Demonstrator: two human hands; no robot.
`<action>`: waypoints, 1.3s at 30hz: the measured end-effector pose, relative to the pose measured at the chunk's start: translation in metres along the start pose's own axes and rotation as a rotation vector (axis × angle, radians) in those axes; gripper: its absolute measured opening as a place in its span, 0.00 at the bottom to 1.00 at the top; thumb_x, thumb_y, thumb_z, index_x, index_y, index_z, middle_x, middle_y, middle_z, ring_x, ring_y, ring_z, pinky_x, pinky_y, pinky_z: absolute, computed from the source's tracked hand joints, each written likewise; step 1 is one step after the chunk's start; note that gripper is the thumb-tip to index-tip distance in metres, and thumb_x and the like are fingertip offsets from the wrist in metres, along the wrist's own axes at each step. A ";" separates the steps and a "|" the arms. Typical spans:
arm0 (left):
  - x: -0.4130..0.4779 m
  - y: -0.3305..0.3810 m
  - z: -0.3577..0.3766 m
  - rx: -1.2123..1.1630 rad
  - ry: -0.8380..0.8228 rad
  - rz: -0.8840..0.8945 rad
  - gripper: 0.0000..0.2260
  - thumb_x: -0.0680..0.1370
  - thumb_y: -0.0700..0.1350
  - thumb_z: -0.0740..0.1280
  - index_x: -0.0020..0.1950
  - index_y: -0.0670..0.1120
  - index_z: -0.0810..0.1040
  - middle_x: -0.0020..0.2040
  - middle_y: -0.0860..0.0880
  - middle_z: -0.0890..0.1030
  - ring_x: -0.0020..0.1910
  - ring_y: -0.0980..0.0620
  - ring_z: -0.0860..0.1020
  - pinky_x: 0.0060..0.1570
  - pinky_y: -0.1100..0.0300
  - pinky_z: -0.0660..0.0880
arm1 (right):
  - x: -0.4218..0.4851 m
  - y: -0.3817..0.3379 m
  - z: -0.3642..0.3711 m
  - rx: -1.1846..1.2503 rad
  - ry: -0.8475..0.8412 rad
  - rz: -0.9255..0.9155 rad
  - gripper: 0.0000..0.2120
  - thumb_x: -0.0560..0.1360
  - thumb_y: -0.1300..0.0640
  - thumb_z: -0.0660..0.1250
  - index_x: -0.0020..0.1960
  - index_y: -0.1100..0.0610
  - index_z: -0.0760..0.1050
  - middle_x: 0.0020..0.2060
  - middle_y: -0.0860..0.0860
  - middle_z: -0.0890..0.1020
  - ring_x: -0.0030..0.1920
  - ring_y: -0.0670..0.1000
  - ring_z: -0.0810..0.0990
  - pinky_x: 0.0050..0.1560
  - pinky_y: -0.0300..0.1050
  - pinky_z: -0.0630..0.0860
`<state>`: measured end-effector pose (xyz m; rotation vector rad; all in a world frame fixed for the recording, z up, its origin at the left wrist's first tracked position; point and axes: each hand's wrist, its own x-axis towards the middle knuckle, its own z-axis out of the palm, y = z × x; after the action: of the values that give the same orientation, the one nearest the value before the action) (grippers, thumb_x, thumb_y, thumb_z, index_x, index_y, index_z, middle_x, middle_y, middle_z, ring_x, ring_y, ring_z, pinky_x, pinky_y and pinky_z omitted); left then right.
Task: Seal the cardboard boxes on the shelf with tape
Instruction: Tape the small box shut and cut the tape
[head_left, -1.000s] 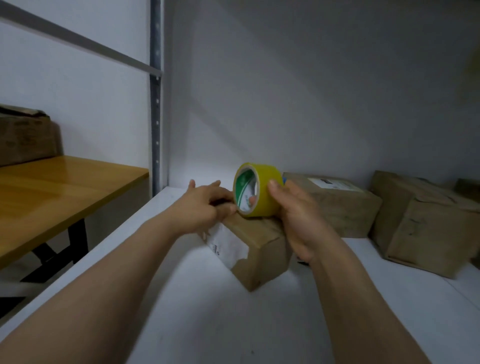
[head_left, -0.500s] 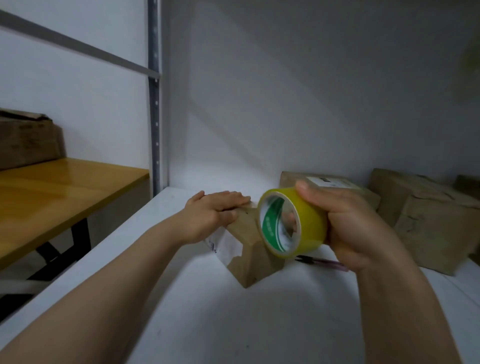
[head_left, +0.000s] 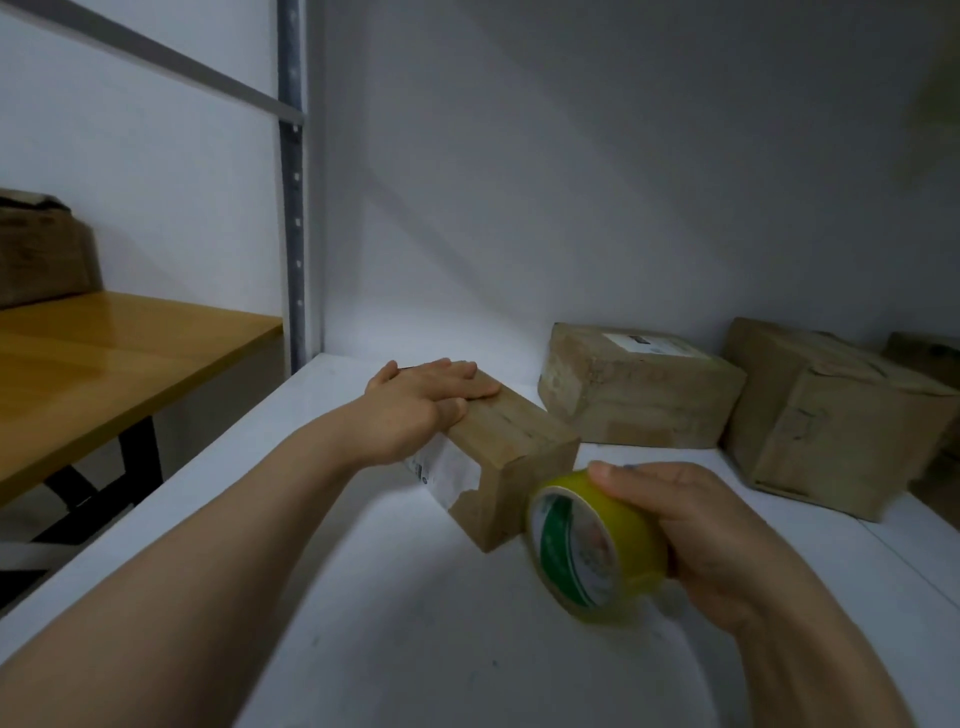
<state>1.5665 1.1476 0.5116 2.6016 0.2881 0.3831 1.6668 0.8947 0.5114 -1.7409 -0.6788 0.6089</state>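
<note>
The left hand (head_left: 415, 410) lies flat on the far end of the small box (head_left: 519, 457), which sits cornerwise on the white shelf (head_left: 415, 649). Its fingers (head_left: 457, 371) are straight and pressed together across the top face. The thumb rests against the near side face, and nothing is pinched. Judged purpose: downward pressure stops the light box from sliding or turning while tape is drawn along it.

The right hand (head_left: 727, 545) holds the tape roll (head_left: 592, 551) just off the near corner of the small box, low over the shelf. Its fingers (head_left: 639, 480) are curled over the yellow outer band, with the thumb tip on the upper edge of the roll. The lower fingers are hidden behind the roll. The open core faces toward the left forearm. Judged purpose: held on edge, the roll can turn and pay out in line with the box top. The roll is blurred, so it cannot be told whether a strip runs from it to the box.

Beyond the right fingers, well apart from them, stand a second box (head_left: 639, 400) and, to its right, a third box (head_left: 831, 421). Both are on the same shelf and neither hand touches them. Left of the left fingers, past the steel post (head_left: 291, 182), a wooden worktop (head_left: 119, 364) carries a carton (head_left: 41, 249).

Judged stage: the small box is being taped, and the other two are not yet handled.
</note>
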 end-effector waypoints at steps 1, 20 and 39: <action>-0.001 0.005 0.001 0.019 0.013 0.001 0.20 0.86 0.46 0.52 0.74 0.65 0.68 0.78 0.60 0.63 0.79 0.56 0.55 0.77 0.43 0.38 | 0.004 0.003 0.001 0.000 0.005 0.012 0.35 0.61 0.39 0.72 0.50 0.71 0.79 0.40 0.64 0.83 0.40 0.61 0.82 0.45 0.51 0.77; -0.012 0.001 0.013 0.181 0.111 0.296 0.38 0.66 0.73 0.65 0.75 0.67 0.63 0.74 0.68 0.64 0.76 0.60 0.58 0.75 0.43 0.53 | 0.010 0.023 0.012 0.200 -0.044 -0.063 0.37 0.61 0.34 0.76 0.59 0.61 0.80 0.47 0.63 0.84 0.47 0.59 0.84 0.56 0.58 0.80; -0.025 0.003 -0.020 -0.901 0.247 0.067 0.23 0.81 0.58 0.59 0.67 0.43 0.75 0.58 0.45 0.84 0.56 0.49 0.83 0.56 0.56 0.79 | 0.038 -0.104 0.067 0.445 0.002 -0.543 0.10 0.79 0.50 0.67 0.52 0.57 0.80 0.45 0.53 0.87 0.50 0.53 0.86 0.44 0.44 0.83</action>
<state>1.5369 1.1472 0.5246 1.6825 0.0729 0.6740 1.6321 0.9891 0.5930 -1.0810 -0.8939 0.3419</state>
